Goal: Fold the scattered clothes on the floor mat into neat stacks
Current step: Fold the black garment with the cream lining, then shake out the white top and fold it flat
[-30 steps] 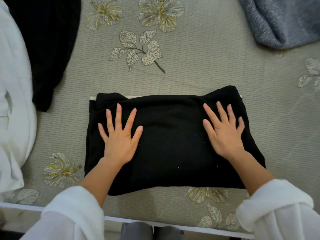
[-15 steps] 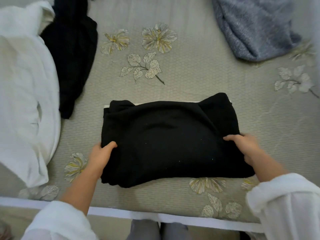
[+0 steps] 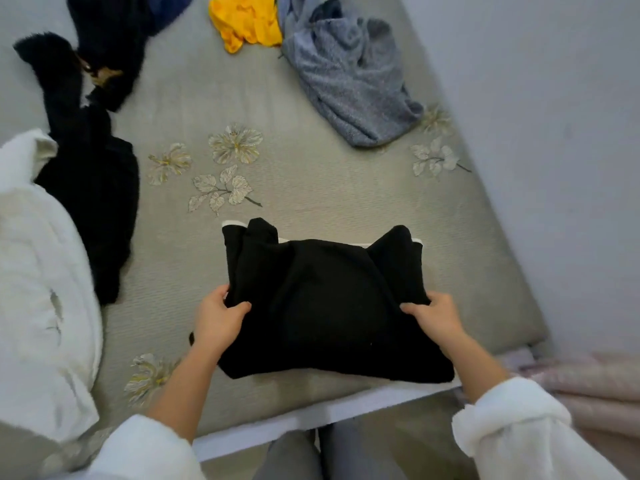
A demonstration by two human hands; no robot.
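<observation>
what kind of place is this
Probably a room at home: a flower-patterned floor mat against a plain wall, with loose clothes like a grey sweater and yellow garment scattered on it.

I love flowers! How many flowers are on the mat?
4. One flower and another sit mid-mat, one near the front edge at left, and one blurry beside the grey cloth. Clothes may hide more.
</observation>
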